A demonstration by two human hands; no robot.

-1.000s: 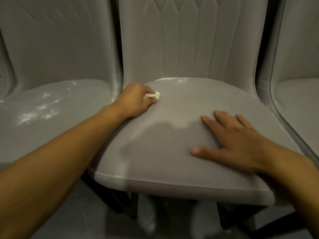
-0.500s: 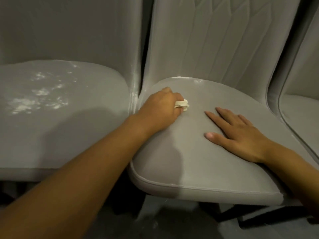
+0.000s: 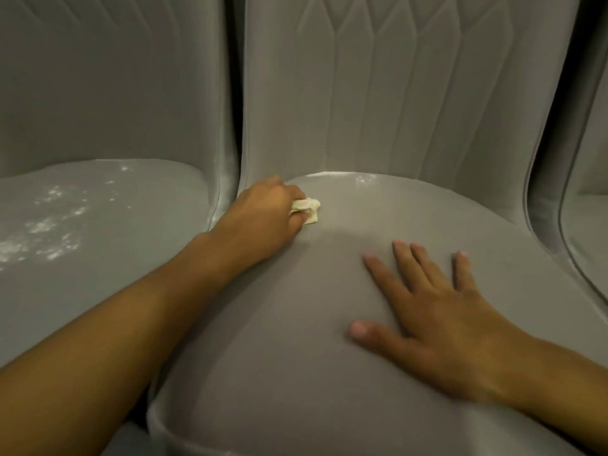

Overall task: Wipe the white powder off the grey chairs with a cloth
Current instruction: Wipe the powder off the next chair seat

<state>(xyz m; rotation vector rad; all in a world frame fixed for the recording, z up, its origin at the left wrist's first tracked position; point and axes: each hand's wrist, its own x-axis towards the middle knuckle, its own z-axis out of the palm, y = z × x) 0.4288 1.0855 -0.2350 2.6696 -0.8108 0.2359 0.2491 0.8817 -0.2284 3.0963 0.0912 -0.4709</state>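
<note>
The cloth [image 3: 307,210] is a small cream wad, clamped in the curled fingers [image 3: 291,195] of my left hand [image 3: 263,218] and pressed on the middle grey seat [image 3: 296,340] near its back corner. White powder [image 3: 362,181] streaks the seat edge just beyond them and speckles the neighbouring seat [image 3: 148,251] to their left. My right hand [image 3: 437,311] lies flat on the middle seat, fingers straight and spread, and my left hand hides most of the cloth.

Head view, close, downward, forward.

3 grey chairs show: left chair [image 3: 108,103], middle chair [image 3: 411,103], right chair [image 3: 589,232]. 1 cloth [image 3: 309,209]. 2 hands: left hand [image 3: 263,215], right hand [image 3: 441,311]. 2 seats bear white powder [image 3: 49,222].
</note>
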